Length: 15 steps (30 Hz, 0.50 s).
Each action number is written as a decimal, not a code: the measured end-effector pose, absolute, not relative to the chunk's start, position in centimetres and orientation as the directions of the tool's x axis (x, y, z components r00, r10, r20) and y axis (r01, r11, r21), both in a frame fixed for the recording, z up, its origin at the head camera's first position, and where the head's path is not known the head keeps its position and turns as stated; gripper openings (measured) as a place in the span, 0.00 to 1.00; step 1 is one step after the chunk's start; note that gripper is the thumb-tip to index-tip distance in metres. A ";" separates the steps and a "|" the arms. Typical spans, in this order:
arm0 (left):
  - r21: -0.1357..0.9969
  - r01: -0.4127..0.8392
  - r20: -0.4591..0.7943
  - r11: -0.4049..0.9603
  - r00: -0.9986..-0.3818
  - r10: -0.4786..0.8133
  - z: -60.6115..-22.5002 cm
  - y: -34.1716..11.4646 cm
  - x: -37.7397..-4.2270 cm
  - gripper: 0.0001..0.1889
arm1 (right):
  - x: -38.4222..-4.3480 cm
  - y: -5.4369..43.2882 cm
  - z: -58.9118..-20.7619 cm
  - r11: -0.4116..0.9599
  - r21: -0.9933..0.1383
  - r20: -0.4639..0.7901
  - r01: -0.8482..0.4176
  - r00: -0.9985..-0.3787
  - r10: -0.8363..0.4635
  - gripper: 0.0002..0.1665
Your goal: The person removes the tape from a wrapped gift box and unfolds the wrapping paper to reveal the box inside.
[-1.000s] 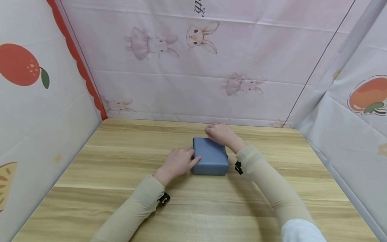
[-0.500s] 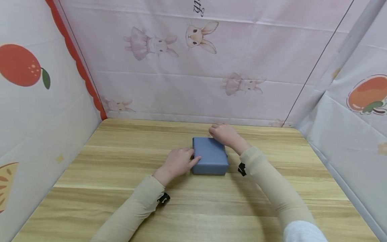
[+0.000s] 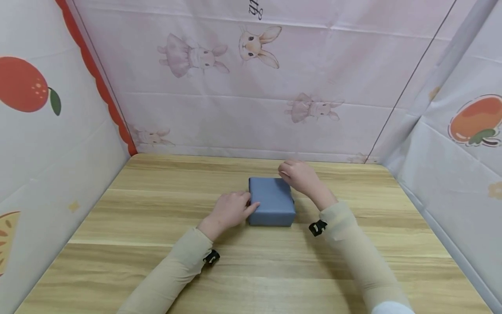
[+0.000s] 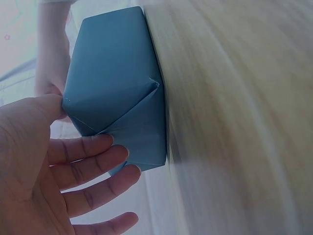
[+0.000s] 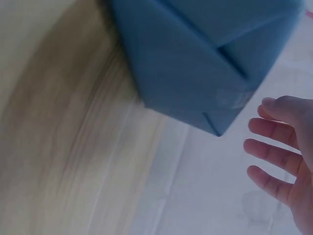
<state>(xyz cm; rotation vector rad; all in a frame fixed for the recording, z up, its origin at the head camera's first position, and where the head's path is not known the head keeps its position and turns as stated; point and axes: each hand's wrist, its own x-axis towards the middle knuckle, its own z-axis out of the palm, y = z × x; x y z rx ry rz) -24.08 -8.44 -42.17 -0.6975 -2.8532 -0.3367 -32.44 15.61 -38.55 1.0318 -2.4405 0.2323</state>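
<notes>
A box wrapped in blue paper (image 3: 271,196) lies on the wooden table. My left hand (image 3: 229,210) holds its left side, the thumb over the top edge. In the left wrist view, the fingertips (image 4: 110,142) lie against the folded paper at that end. My right hand (image 3: 300,176) is at the box's far right corner. In the right wrist view this hand (image 5: 288,147) is apart from the box, thumb near the index finger and the other fingers extended. Folded flaps and a small shiny patch (image 5: 234,98) show on the box's right end.
The wooden table (image 3: 157,261) stretches around the box on all sides. Printed cloth walls (image 3: 219,122) enclose its back, left and right. Each wrist carries a small black camera mount (image 3: 211,257).
My right hand has shifted right and slightly back from over the box's far edge to its far right corner, the wrist swinging outward. The left hand and the box stay in place.
</notes>
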 end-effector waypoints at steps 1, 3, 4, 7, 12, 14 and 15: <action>0.174 0.471 0.230 0.865 -0.873 0.430 -42.2 -8.5 -24.1 0.20 | -32.1 15.7 -38.4 0.708 0.018 0.492 -0.706 -0.610 -0.621 0.04; 0.173 0.471 0.230 0.865 -0.873 0.430 -42.2 -8.5 -24.1 0.20 | -31.4 15.8 -38.1 0.722 -0.008 0.494 -0.692 -0.630 -0.599 0.05; 0.171 0.471 0.229 0.866 -0.873 0.430 -42.2 -8.5 -24.2 0.20 | -31.0 15.9 -38.0 0.726 -0.018 0.495 -0.687 -0.637 -0.591 0.06; 0.173 0.470 0.226 0.866 -0.874 0.430 -42.2 -8.5 -24.2 0.20 | -30.1 16.2 -37.9 0.740 -0.050 0.492 -0.670 -0.662 -0.566 0.07; 0.172 0.471 0.226 0.865 -0.874 0.431 -42.2 -8.5 -24.1 0.21 | -28.7 16.8 -38.0 0.749 -0.085 0.502 -0.657 -0.678 -0.537 0.07; 0.172 0.474 0.230 0.864 -0.872 0.432 -42.2 -8.5 -24.1 0.20 | -28.3 17.0 -38.1 0.755 -0.089 0.500 -0.650 -0.684 -0.531 0.07; 0.171 0.475 0.231 0.863 -0.871 0.433 -42.2 -8.5 -24.1 0.20 | -28.1 17.1 -38.2 0.759 -0.085 0.498 -0.646 -0.687 -0.529 0.07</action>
